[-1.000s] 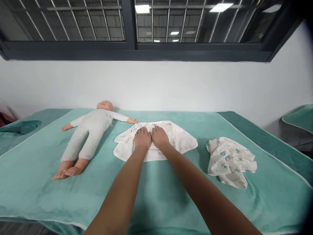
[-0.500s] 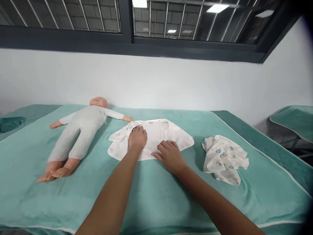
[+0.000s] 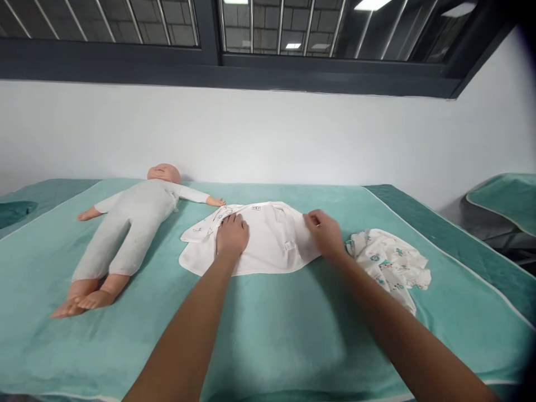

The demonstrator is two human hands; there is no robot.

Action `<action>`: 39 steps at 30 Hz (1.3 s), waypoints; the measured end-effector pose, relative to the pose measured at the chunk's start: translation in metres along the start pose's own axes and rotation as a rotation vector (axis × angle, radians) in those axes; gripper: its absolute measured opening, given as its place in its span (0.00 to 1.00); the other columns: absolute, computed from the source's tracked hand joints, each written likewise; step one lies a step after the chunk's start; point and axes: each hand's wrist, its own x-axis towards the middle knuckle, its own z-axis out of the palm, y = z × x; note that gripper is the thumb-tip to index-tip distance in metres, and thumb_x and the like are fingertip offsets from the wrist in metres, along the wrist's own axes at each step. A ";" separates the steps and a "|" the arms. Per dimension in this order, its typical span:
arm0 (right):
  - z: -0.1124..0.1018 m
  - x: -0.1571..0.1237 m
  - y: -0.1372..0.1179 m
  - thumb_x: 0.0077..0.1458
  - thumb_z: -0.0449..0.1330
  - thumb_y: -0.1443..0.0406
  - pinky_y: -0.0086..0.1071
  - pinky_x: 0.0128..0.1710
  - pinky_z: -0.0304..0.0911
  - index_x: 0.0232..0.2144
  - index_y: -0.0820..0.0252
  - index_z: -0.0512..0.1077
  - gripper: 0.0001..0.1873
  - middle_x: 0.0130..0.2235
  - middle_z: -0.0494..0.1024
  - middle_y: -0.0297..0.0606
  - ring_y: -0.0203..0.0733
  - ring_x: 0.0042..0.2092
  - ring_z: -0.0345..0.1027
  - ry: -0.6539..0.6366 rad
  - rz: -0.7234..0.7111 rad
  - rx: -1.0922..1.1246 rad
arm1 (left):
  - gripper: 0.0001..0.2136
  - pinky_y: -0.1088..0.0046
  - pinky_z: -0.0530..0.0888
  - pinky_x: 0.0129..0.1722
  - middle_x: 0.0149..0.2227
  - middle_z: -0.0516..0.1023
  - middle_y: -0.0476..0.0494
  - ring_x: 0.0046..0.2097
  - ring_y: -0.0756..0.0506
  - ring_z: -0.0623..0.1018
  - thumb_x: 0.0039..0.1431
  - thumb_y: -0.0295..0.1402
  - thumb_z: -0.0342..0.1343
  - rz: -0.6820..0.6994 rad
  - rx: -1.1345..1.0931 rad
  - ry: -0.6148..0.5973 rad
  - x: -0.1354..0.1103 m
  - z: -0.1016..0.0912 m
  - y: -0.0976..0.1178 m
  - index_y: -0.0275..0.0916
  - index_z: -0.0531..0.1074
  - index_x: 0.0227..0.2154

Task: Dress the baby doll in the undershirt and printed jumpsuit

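A white baby garment lies spread on the teal towel-covered table. My left hand rests flat on the garment's left part, fingers stretched out. My right hand is at the garment's right edge, its fingers curled on the fabric there, which looks folded inward. A baby doll in a grey suit lies on its back to the left, one arm reaching toward the garment.
A crumpled white patterned cloth lies to the right of the garment. A white wall stands behind the table, a dark window frame above it. Another teal-covered surface shows at far right.
My right hand moved from the garment's middle, down to its lower edge, then out to its right edge. The right flap now lies folded inward. My left hand stayed pressed in place.
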 end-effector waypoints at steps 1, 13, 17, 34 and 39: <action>-0.003 0.009 0.017 0.63 0.50 0.57 0.31 0.34 0.55 0.33 0.57 0.73 0.15 0.37 0.79 0.39 0.42 0.37 0.68 0.024 0.074 -0.045 | 0.17 0.58 0.64 0.61 0.58 0.72 0.38 0.60 0.38 0.68 0.67 0.34 0.40 -0.002 0.000 -0.002 0.000 0.000 0.000 0.39 0.70 0.50; -0.009 0.009 0.054 0.39 0.68 0.52 0.31 0.31 0.52 0.23 0.57 0.72 0.16 0.25 0.73 0.31 0.40 0.30 0.63 -0.161 0.274 0.361 | 0.17 0.58 0.63 0.62 0.59 0.71 0.39 0.62 0.39 0.67 0.67 0.34 0.40 -0.009 -0.002 -0.036 0.001 -0.004 0.002 0.39 0.71 0.50; -0.005 0.035 0.064 0.38 0.67 0.50 0.31 0.30 0.56 0.26 0.58 0.70 0.20 0.26 0.72 0.31 0.38 0.29 0.62 0.039 0.395 0.683 | 0.16 0.58 0.63 0.62 0.59 0.72 0.40 0.62 0.39 0.67 0.66 0.34 0.41 -0.014 0.005 -0.030 0.001 -0.004 0.002 0.40 0.71 0.50; 0.012 0.086 0.100 0.42 0.65 0.59 0.30 0.32 0.62 0.35 0.59 0.69 0.17 0.29 0.71 0.29 0.34 0.30 0.65 0.358 0.394 0.942 | 0.17 0.59 0.62 0.63 0.60 0.70 0.41 0.62 0.39 0.66 0.66 0.34 0.42 -0.033 0.009 -0.045 0.003 -0.002 0.001 0.40 0.71 0.51; 0.014 0.072 0.103 0.48 0.61 0.60 0.35 0.39 0.62 0.34 0.60 0.70 0.12 0.35 0.75 0.37 0.37 0.34 0.66 0.443 0.400 0.611 | 0.17 0.57 0.63 0.62 0.61 0.70 0.42 0.62 0.39 0.66 0.66 0.34 0.42 -0.044 0.011 -0.045 0.005 -0.002 0.002 0.41 0.72 0.50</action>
